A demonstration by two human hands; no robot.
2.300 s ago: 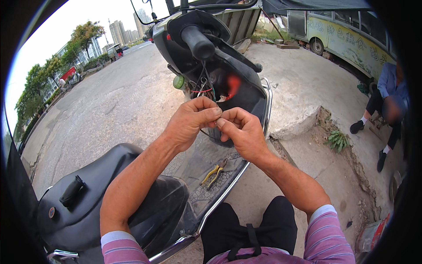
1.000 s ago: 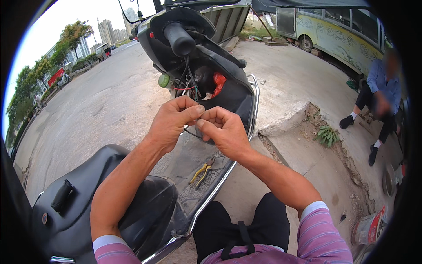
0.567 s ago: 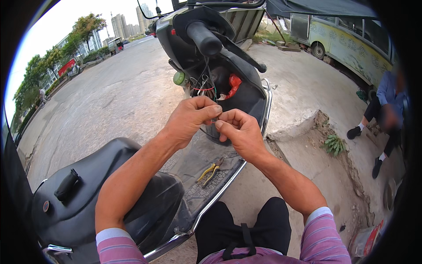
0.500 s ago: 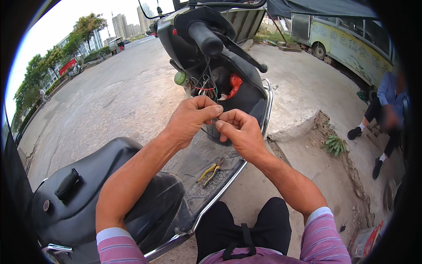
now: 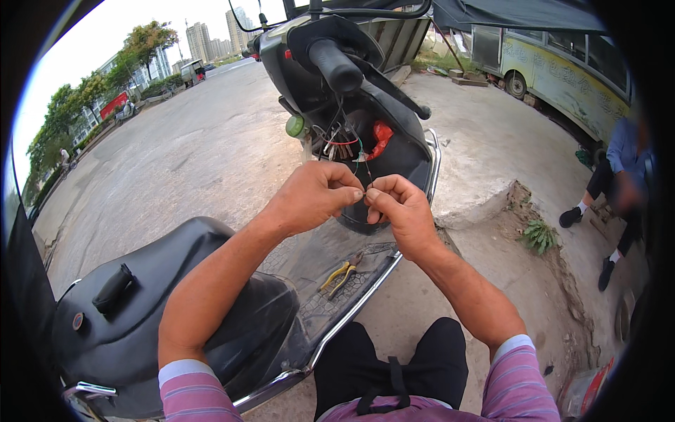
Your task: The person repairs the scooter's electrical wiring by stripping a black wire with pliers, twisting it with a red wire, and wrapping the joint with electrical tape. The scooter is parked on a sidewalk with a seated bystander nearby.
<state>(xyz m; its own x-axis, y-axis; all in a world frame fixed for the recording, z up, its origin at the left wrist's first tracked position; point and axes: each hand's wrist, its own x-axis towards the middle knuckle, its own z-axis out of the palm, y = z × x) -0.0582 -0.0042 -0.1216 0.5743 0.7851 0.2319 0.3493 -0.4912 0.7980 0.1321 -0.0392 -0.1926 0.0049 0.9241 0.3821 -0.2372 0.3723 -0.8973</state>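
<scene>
Fingertip to fingertip, my left hand (image 5: 313,200) and my right hand (image 5: 406,216) pinch a thin wire (image 5: 370,171). It hangs from the front of a black scooter, below the handlebar grip (image 5: 335,65); the end between my fingers is mostly hidden. Just beyond them is the scooter's open front compartment (image 5: 406,151), where a red plastic bag (image 5: 382,138) and a tangle of loose wires (image 5: 339,143) show. A bottle with a green cap (image 5: 295,126) stands at its left. Yellow-handled pliers (image 5: 342,275) lie on the footboard (image 5: 316,307) below my hands.
On the scooter's seat (image 5: 190,257) lie a black cylindrical piece (image 5: 114,290) and a small round item (image 5: 79,321). A chrome rail (image 5: 355,315) edges the footboard. At right, a person (image 5: 627,158) sits near broken concrete with a weed (image 5: 540,235). A parked bus (image 5: 555,77) stands behind.
Both hands have shifted slightly right and down, still pinching together. More of the wire shows above my fingertips. The view has moved a little; the pliers stay on the footboard.
</scene>
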